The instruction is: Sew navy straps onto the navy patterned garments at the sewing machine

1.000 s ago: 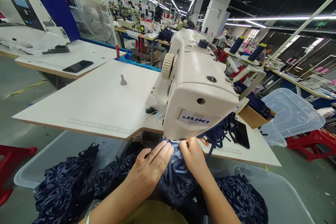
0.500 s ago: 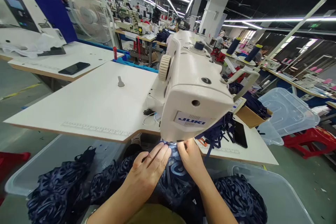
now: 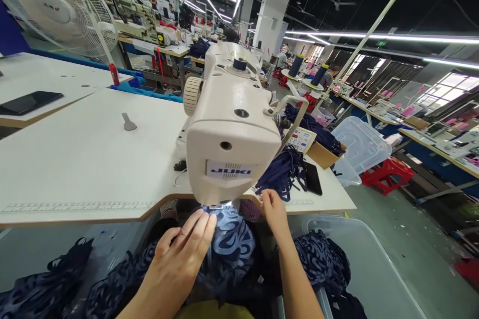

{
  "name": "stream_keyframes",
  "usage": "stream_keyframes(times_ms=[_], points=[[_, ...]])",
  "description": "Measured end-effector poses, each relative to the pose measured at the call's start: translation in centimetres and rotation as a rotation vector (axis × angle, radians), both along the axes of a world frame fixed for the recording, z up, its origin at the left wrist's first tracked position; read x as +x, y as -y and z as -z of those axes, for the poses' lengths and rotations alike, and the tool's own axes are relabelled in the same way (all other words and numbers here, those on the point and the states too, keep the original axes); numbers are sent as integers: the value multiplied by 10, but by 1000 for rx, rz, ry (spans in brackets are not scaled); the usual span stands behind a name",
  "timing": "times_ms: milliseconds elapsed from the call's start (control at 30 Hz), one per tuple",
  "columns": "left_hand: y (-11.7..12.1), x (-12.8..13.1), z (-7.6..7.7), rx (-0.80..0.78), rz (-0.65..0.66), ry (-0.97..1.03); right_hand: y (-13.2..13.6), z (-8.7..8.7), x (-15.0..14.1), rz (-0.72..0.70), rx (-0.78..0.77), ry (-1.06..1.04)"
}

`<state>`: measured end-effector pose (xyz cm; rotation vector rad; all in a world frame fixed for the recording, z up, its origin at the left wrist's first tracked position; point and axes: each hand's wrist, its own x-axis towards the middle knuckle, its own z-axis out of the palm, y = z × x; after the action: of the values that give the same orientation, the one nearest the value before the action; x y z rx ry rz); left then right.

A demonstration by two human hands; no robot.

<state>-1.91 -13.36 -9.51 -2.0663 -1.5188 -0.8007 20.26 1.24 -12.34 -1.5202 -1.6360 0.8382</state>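
Note:
A navy garment (image 3: 232, 244) with a swirling pattern, rounded like a bra cup, hangs from under the head of a white sewing machine (image 3: 230, 144). My left hand (image 3: 183, 249) holds its upper edge near the lit needle area, fingers laid over the cloth. The needle itself is hidden behind the machine head. My right hand (image 3: 275, 212) is off the garment, at the table's front edge. Its fingers are curled together beside a bundle of navy straps (image 3: 282, 172); whatever they pinch is too small or hidden to name.
Clear plastic bins (image 3: 374, 259) with more patterned pieces (image 3: 318, 259) stand below the table. On the white tabletop (image 3: 86, 159) lie a grey metal piece (image 3: 128, 122) and a dark phone (image 3: 313, 178). A cardboard box (image 3: 324, 154) and red stool (image 3: 387, 174) are to the right.
My right hand has left the garment and moved right to the table edge by the straps. My left hand stays on the cloth. The view has turned right, and the rounded cup shows more.

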Motion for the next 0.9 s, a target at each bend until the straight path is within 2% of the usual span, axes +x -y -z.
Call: stream_keyframes(times_ms=[200, 333, 467, 633, 733, 800, 900], points=[[0, 4, -4, -24, 11, 6, -41, -4, 1, 257, 43, 97], [-1, 5, -4, -21, 25, 13, -48, -6, -3, 280, 62, 17], [-7, 8, -4, 31, 29, 76, -45, -25, 13, 174, 77, -205], [-6, 6, -11, -5, 220, 28, -39, -82, 40, 73, 115, -552], [3, 2, -21, -89, 230, -45, -23, -112, 33, -101, 64, -741], [9, 3, -27, -169, 178, -97, -6, -118, 17, -253, -36, -839], [14, 6, -31, -205, 131, -99, 22, -106, -14, -422, -205, -851]])
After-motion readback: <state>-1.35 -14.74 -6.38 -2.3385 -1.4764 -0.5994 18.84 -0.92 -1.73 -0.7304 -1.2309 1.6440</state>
